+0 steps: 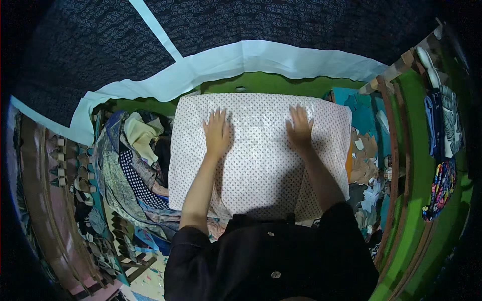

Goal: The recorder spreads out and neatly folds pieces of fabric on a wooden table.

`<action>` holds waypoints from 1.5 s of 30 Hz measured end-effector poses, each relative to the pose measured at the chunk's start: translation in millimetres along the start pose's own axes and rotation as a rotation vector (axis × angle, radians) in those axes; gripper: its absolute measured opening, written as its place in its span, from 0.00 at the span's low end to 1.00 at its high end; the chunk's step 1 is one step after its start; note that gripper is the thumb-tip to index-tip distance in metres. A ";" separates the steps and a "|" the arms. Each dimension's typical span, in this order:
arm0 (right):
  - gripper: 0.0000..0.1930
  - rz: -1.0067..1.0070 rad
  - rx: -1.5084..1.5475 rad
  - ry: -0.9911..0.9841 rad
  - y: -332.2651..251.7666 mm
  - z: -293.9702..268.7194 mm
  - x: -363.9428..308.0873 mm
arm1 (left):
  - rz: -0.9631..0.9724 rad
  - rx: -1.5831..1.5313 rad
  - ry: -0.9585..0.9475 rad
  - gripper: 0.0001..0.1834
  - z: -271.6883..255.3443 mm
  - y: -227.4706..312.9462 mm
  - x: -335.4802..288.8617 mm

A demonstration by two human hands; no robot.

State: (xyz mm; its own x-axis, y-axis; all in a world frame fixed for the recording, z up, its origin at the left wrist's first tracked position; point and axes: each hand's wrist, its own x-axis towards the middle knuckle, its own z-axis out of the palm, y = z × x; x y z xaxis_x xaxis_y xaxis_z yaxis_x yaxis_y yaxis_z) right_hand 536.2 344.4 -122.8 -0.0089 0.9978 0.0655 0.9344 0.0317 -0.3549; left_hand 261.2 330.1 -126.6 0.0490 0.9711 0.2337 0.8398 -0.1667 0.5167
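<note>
A white cloth (pixel 256 135) with small dark printed motifs lies spread in front of me, its sides hanging down over what it covers. My left hand (pixel 217 134) rests flat on its left part, fingers stretched out toward the far edge. On the right part, my right hand (pixel 299 129) lies palm down with its fingers slightly spread. Neither hand grips anything. Whatever supports the cloth is hidden beneath it.
Crumpled patterned fabrics (pixel 133 170) are heaped at the left. Brown paper scraps (pixel 364 155) lie at the right, beside a wooden rail (pixel 391 185). Folded garments (pixel 442 123) hang at the far right. A dark patterned curtain (pixel 261 25) with a pale border spans the back.
</note>
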 end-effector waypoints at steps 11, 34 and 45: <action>0.24 -0.174 0.032 -0.269 10.2 11.5 -267.4 | 0.078 0.182 -0.383 0.26 3.0 34.1 -236.3; 0.30 -0.059 0.118 -0.241 61.7 3.5 -309.4 | 0.131 0.217 -0.231 0.28 18.9 23.6 -213.4; 0.23 -0.049 0.088 -0.074 121.6 -29.9 -359.5 | 0.316 0.179 -0.463 0.24 -13.8 1.1 -262.9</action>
State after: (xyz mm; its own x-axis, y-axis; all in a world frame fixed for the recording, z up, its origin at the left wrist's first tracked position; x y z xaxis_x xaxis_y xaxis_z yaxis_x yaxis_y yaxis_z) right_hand 663.8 -12.2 -161.6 -0.0834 0.9964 0.0173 0.8971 0.0827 -0.4341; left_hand 241.8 72.3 -176.1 0.5091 0.8591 -0.0516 0.8223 -0.4678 0.3241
